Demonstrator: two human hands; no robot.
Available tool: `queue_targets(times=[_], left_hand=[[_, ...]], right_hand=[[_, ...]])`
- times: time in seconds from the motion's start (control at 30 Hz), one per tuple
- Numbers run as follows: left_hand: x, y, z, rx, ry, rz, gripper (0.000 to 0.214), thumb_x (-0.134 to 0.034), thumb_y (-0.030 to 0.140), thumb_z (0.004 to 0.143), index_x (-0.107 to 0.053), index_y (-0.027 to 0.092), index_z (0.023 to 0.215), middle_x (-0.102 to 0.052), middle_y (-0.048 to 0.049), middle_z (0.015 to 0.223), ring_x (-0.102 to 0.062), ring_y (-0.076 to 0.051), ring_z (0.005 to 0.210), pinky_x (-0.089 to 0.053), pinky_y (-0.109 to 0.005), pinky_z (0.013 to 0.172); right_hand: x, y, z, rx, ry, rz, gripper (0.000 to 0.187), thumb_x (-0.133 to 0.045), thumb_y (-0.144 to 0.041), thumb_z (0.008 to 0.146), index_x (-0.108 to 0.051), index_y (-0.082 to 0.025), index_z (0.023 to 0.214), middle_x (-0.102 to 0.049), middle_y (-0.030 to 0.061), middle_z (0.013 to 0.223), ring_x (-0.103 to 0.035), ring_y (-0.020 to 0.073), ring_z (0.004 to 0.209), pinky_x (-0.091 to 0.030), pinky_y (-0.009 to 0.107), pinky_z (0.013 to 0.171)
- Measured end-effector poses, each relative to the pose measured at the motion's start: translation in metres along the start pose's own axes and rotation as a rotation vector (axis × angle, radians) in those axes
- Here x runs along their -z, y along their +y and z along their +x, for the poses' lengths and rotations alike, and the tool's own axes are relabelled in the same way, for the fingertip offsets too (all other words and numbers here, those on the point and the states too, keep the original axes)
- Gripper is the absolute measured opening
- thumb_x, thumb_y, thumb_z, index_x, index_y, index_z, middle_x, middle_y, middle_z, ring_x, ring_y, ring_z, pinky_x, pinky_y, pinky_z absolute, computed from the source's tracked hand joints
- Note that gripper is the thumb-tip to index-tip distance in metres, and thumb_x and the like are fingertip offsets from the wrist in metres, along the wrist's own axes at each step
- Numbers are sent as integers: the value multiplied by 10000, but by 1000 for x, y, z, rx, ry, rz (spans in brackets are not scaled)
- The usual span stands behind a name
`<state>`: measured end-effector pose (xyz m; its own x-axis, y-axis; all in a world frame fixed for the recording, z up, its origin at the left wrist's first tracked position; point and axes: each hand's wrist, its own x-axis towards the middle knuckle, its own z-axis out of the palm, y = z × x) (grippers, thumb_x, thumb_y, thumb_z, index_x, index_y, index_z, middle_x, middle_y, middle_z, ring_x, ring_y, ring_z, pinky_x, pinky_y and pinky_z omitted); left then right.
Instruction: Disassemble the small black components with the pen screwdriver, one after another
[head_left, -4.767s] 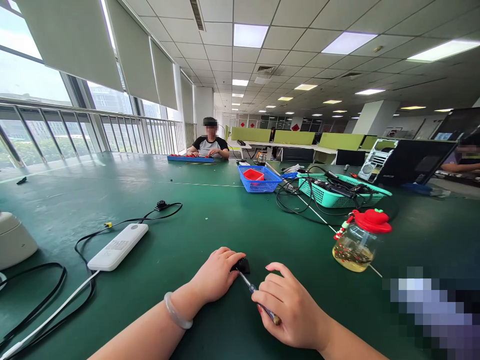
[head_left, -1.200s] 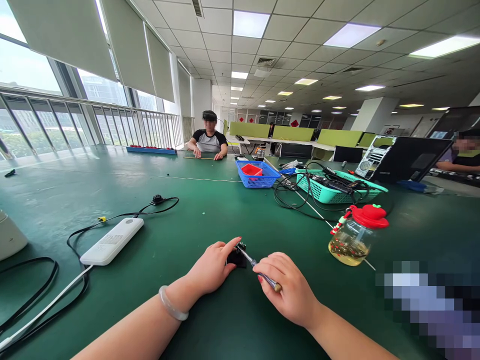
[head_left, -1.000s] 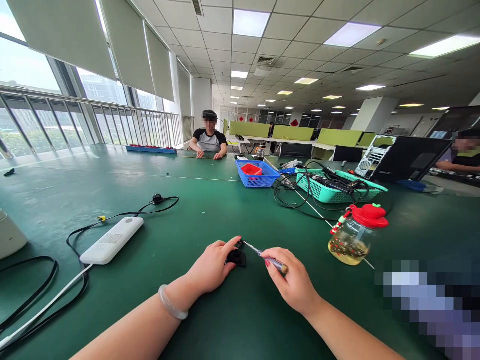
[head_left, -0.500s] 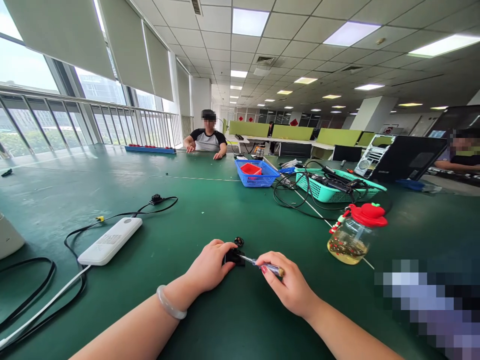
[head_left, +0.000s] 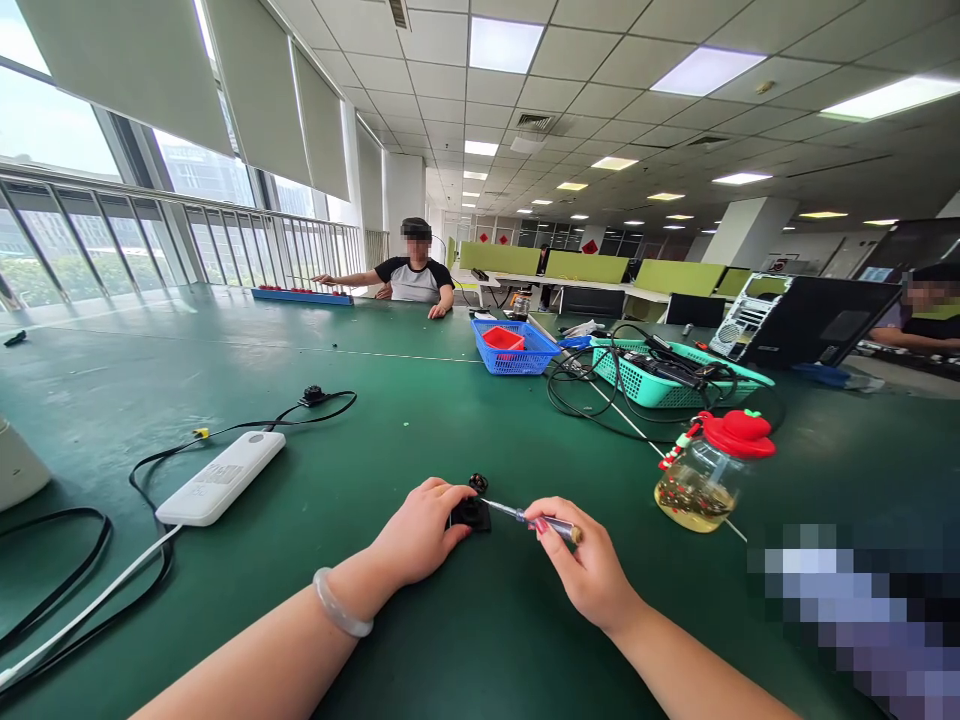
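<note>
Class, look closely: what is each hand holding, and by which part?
The right hand holds a screwdriver by its handle. The left hand has a small black part between thumb and fingers, at the side nearest that hand.

At the tbl's (head_left: 420, 420) far edge, a co-worker's arm (head_left: 354, 279) is now stretching out to the blue tray (head_left: 304, 298), which is lying farther L than at first. R hand (head_left: 589, 568) is aiming the screwdriver (head_left: 514, 513) nearer the round pc (head_left: 478, 484), vs. the blk block (head_left: 474, 518) a sec ago.

Tabletop (head_left: 375, 450): small block (head_left: 475, 518) between power bank (head_left: 221, 480), left, and bottle (head_left: 696, 497), right
Cable basket (head_left: 639, 388): behind bottle, right of smaller basket (head_left: 517, 367)
</note>
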<state>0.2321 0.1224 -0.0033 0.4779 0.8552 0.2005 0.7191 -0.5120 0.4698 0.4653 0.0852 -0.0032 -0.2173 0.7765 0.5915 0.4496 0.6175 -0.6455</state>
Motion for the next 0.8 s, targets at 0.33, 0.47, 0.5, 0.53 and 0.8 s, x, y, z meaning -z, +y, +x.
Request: queue_targets(times=[0.33, 0.47, 0.5, 0.53, 0.8], left_hand=[[-1, -2, -1, -7, 5, 11, 389, -587, 229, 864, -549, 240, 1251, -660, -53, 1175, -529, -238, 1165, -436, -423, 1039], [-1, -1, 0, 3, -10, 34, 386, -561, 208, 878, -543, 231, 1263, -651, -55, 1199, -520, -240, 1174, -420, -434, 1052], [-1, -1, 0, -1, -13, 37, 386, -556, 207, 880, -541, 231, 1264, -651, -55, 1199, -521, -241, 1169, -420, -436, 1050], [-1, 0, 1, -4, -13, 39, 384, -553, 209, 882, -540, 234, 1265, -651, -55, 1198, -522, -242, 1166, -421, -438, 1047], [-1, -1, 0, -16, -15, 30, 383, -550, 229, 887, -537, 237, 1270, -651, -63, 1195, -523, -241, 1169, -423, -437, 1045]], right_hand=[[-2, 4, 5, -149, -123, 51, 257, -452, -385, 943, -637, -207, 925, -631, 20, 770, -578, 148, 653, -488, 251, 620], [-1, 1, 2, -70, -31, 23, 225, -455, -342, 943, -638, -213, 919, -650, 32, 809, -608, 160, 715, -494, 252, 641], [0, 1, 1, -43, 0, 22, 218, -452, -329, 944, -634, -214, 910, -650, 35, 809, -613, 164, 732, -496, 254, 644], [0, 0, 1, -20, 22, 21, 213, -449, -319, 944, -630, -215, 899, -647, 37, 803, -616, 168, 744, -496, 256, 644], [-1, -3, 2, 20, -41, -53, 182, -448, -270, 935, -620, -231, 891, -653, 27, 813, -613, 174, 768, -500, 284, 702]])
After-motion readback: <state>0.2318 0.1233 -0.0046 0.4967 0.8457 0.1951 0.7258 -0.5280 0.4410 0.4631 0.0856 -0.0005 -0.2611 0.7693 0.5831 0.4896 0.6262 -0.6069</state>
